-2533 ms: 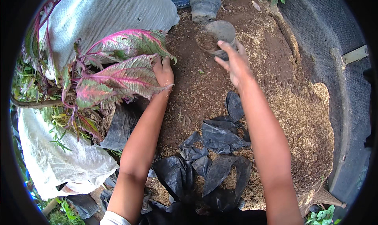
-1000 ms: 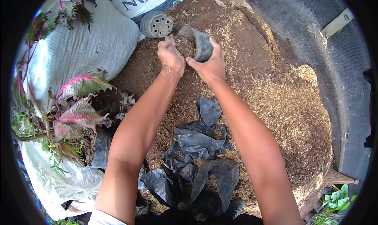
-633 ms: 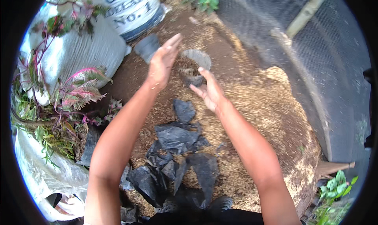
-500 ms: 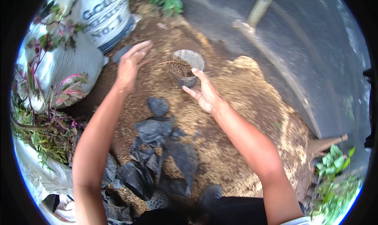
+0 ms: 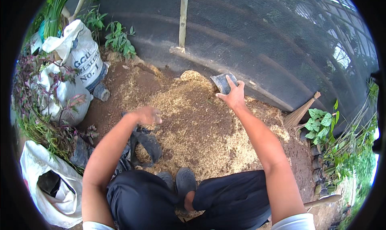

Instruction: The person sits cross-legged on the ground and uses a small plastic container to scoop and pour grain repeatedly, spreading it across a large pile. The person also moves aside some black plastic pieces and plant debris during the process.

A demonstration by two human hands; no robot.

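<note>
My right hand (image 5: 234, 96) is closed around a small dark grey pot (image 5: 220, 83) beyond the middle of the ground. The pot is tipped on its side close to the spread of soil and husks (image 5: 193, 113); its inside is hidden from me. Slightly blurred, my left hand (image 5: 147, 116) hovers over the ground at the left, fingers stretched and nothing seen in them. Beneath and just nearer than that hand lie crumpled black plastic bags (image 5: 146, 145), partly covered by my forearm.
White sacks (image 5: 86, 63) and purple-leaved plants (image 5: 38, 105) line the left side. A dark mesh wall (image 5: 249, 37) with a low ledge (image 5: 265, 95) runs along the back. A broom head (image 5: 299, 113) and a leafy plant (image 5: 319, 125) are at right. My shoes (image 5: 185, 181) stand at the near edge.
The pot, upright with soil mix showing before, is now tipped in my right hand and farther right, near the ledge. My left hand has come down lower. The whole view has shifted.
</note>
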